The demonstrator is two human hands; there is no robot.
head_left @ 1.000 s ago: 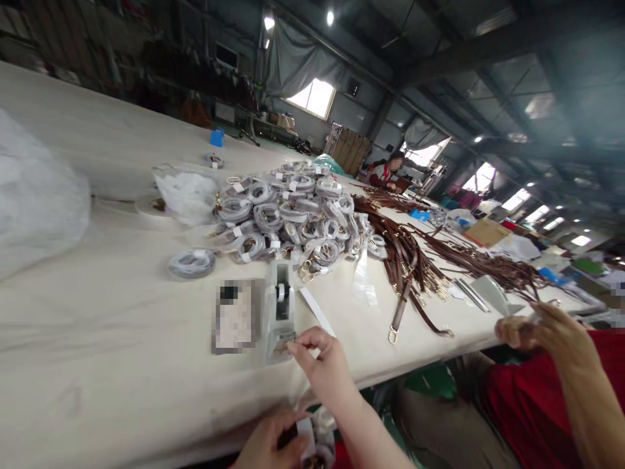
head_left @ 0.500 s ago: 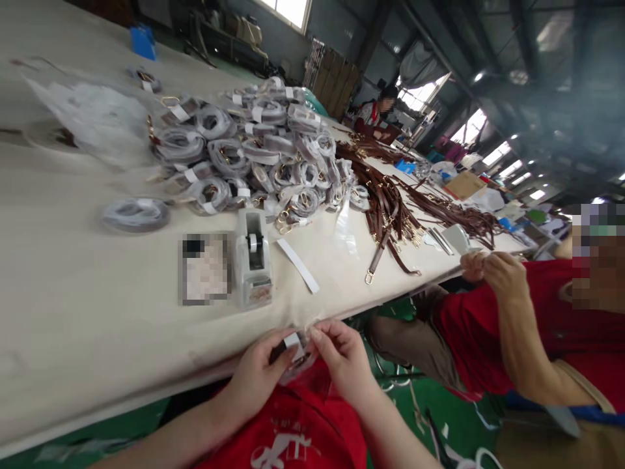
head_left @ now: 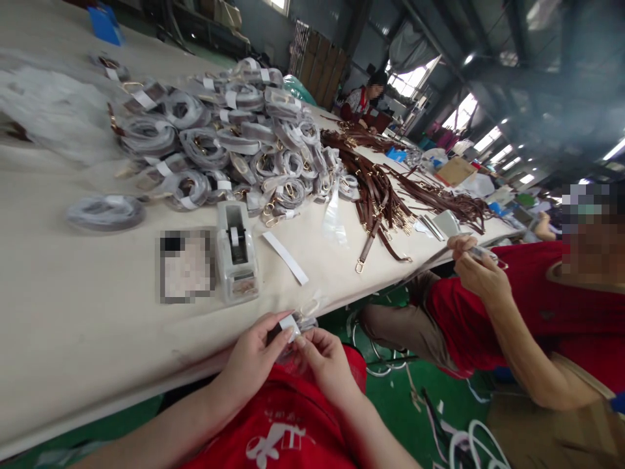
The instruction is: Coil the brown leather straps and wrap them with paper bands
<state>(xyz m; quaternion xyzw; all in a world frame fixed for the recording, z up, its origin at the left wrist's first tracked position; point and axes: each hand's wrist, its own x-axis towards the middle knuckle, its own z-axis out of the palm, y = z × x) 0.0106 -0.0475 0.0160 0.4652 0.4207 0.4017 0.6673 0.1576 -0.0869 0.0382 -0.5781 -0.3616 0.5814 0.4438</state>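
My left hand [head_left: 254, 352] is closed around a plastic-wrapped strap [head_left: 289, 326], at the table's front edge above my red apron. A white paper band crosses the strap's dark surface, and clear film sticks out past it. With thumb and fingertips my right hand [head_left: 325, 357] pinches the strap's near right end, by the white band. The palms hide much of the strap. On the table beyond my hands stand a tape dispenser [head_left: 237, 254] and a loose white paper strip [head_left: 286, 258].
A heap of plastic-wrapped coiled straps [head_left: 244, 130] covers the table's middle, with brown straps [head_left: 375, 189] to its right. One wrapped coil [head_left: 106, 213] lies apart at left, near clear plastic bags [head_left: 53, 111]. A co-worker in red [head_left: 488, 306] sits close on my right, hands raised.
My right hand has shifted from the film at the strap's far end down to beside the white band. My view has turned slightly right. The co-worker's hands now show a wrapped item.
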